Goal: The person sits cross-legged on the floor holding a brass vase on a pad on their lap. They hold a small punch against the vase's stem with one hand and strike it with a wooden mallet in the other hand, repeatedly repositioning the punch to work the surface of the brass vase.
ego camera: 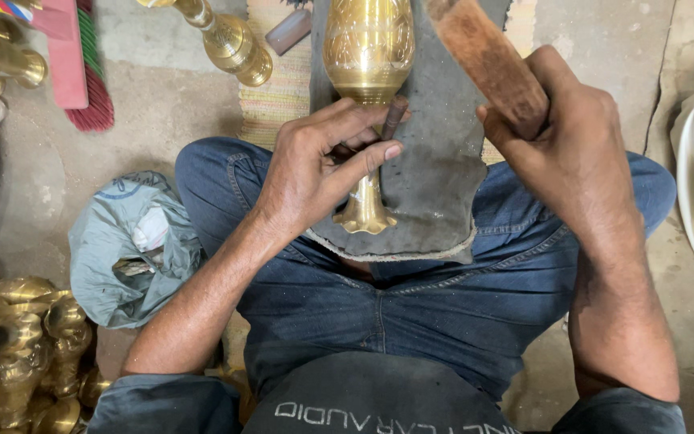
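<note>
Concrete floor [162, 104]; left hand [315, 173] steadies brass vase [367, 56]; right hand [560, 137] grips mallet [483, 56].

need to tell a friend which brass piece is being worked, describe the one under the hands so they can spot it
Start at the dark grey pad across the seated person's jeans. On it lies a brass vase, foot toward the person, left hand on its stem. Unlike the brass pieces lying on the floor, it alone has a punch against it.

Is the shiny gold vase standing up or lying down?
Lying down. The vase rests sideways on a grey pad, its foot pointing toward the person.
</note>
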`<state>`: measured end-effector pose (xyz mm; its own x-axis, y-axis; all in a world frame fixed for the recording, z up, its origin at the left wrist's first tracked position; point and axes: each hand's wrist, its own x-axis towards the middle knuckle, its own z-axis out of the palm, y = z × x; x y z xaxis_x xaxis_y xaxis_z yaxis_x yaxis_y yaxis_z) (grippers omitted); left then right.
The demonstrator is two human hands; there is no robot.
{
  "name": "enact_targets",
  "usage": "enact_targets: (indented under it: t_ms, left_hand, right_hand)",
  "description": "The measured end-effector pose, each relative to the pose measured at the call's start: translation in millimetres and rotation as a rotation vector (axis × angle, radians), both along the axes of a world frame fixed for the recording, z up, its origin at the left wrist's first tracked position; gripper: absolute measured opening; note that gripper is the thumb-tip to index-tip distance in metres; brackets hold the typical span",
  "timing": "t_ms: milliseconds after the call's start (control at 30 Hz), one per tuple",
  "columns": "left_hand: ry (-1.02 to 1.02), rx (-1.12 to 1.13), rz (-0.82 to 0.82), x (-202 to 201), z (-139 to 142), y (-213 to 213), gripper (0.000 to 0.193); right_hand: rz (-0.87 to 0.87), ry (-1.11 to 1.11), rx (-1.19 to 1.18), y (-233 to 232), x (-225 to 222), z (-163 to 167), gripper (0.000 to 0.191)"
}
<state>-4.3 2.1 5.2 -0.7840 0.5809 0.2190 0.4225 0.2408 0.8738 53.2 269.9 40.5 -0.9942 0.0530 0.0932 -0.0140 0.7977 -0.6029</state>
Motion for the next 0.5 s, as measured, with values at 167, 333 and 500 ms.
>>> enact_targets:
  t_ms: [167,333,500]
  left_hand:
    - [0.057,0.007,0.005,0,0,-2,0.036]
    - [0.039,-0.051,0.008,1,3,-1,0.026]
    - [0.056,-0.086,0.030,-1,4,2,0.033]
  right_hand:
    - [0.052,0.079,-0.103,-3,1,6,0.027]
    - [0.157,0.244,0.253,-9,1,23,0.030]
    - [0.247,0.162,0.371,-5,-8,28,0.034]
